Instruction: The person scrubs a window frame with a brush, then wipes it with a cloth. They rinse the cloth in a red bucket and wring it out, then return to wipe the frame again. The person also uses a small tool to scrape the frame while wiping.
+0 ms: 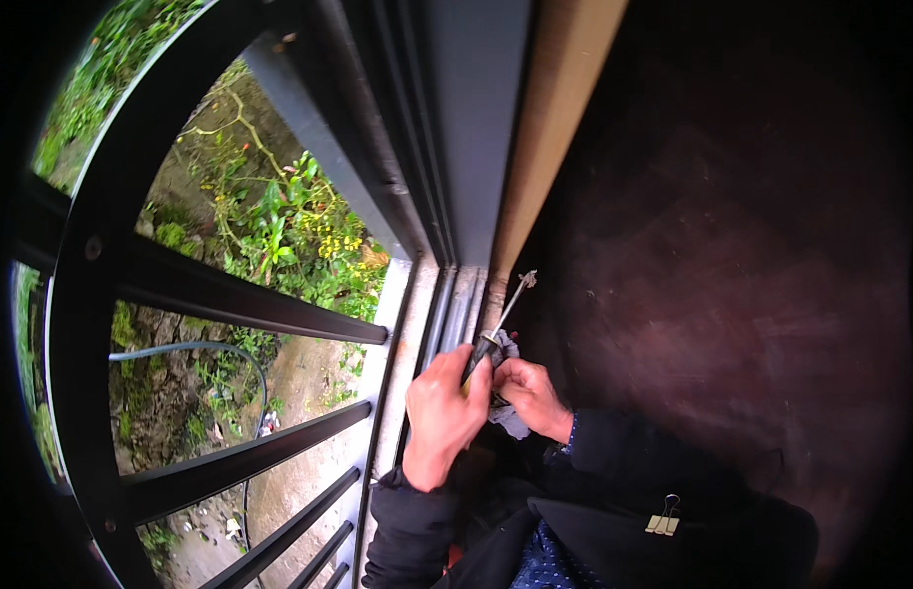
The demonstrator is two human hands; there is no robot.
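My left hand (443, 410) is closed around the dark handle of a screwdriver (508, 311). Its thin metal shaft points up and to the right, away from me. At the tip clings a small greyish clump (528, 279), perhaps dirt or a scrap of cloth. Close beside it, my right hand (535, 399) has its fingers pinched on a crumpled grey cloth (511, 422). Part of that cloth also shows behind the screwdriver handle. Both hands are just right of the window's sliding track (446, 309); the fingertips of my right hand are partly hidden.
A dark window frame (476, 128) with a wooden edge (564, 88) rises ahead. Black metal bars (250, 452) stand outside on the left, with plants (289, 226) and a grey hose (221, 346) beyond. On the right is a dark reddish floor (731, 294). A binder clip (662, 524) hangs on my dark clothing.
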